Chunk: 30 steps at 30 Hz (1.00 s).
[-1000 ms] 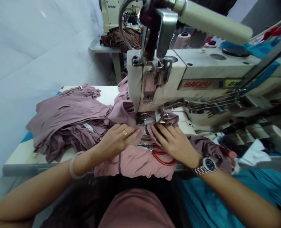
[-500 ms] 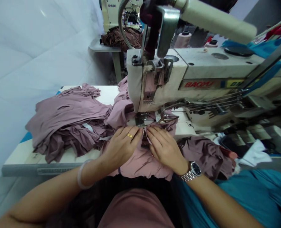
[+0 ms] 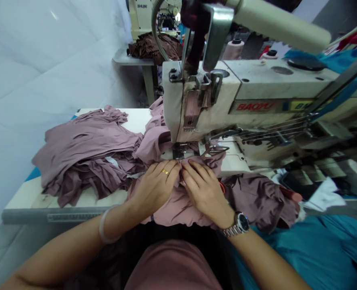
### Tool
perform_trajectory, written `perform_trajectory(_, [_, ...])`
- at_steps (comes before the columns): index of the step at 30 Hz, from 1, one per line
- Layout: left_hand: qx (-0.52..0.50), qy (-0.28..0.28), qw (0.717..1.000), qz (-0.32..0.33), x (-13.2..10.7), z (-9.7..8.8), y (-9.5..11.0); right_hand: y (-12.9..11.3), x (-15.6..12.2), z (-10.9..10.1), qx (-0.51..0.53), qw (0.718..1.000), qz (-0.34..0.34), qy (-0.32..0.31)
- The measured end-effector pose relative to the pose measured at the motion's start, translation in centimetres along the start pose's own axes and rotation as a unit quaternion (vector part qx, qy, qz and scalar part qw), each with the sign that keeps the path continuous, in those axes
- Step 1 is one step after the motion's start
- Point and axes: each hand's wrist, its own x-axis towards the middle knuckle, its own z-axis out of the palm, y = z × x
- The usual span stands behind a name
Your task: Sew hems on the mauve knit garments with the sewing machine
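Note:
Pinkish-mauve fabric (image 3: 178, 205) lies bunched in front of the sewing machine (image 3: 202, 108) and hangs over the table's front edge. My left hand (image 3: 157, 183), with a gold ring, grips its upper edge just before the presser foot (image 3: 181, 151). Beside it, my right hand (image 3: 207, 191) has its fingers bent down over the same edge, the fingertips of both hands nearly meeting. A red loop (image 3: 222, 187) shows at the outer side of my right hand; what it belongs to is hidden. My thumbs are mostly out of sight.
A pile of mauve garments (image 3: 90, 149) covers the table's left part. Darker mauve cloth (image 3: 259, 197) lies to the right, above teal fabric (image 3: 320, 245). A white tiled wall (image 3: 45, 80) bounds the left. Behind stands another machine with brown cloth (image 3: 157, 46).
My right hand has shifted slightly left and turned, bringing its fingertips closer to my left hand. The fabric edges between them are now drawn together. The red loop has come into view.

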Motion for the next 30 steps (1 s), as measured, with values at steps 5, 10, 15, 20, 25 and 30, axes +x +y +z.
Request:
perform_trajectory(5, [-0.011, -0.006, 1.0, -0.003, -0.1, 0.3, -0.3, 0.0, 0.1, -0.2, -0.025, 1.0, -0.004, -0.015])
perform_trajectory(10, [-0.022, 0.004, 1.0, -0.005, -0.1, 0.4, -0.4, 0.2, 0.2, -0.2, -0.018, 1.0, -0.01, -0.014])
perform_trajectory(15, [0.001, -0.007, 1.0, 0.003, 0.0, 0.4, -0.4, 0.5, 0.2, -0.2, 0.012, 1.0, 0.006, -0.011])
perform_trajectory(20, [0.019, -0.007, 1.0, -0.006, 0.3, 0.4, -0.5, 0.7, 1.0, -0.1, 0.013, 0.999, 0.032, -0.002])
perform_trajectory(25, [0.018, -0.011, 1.0, -0.021, 0.7, 0.5, -0.6, 0.7, 1.9, 0.1, 0.008, 0.998, 0.049, -0.024])
perform_trajectory(30, [0.006, -0.007, 1.0, -0.024, 0.9, 0.5, -0.8, 0.8, 2.2, 0.2, 0.006, 0.998, 0.051, -0.026])
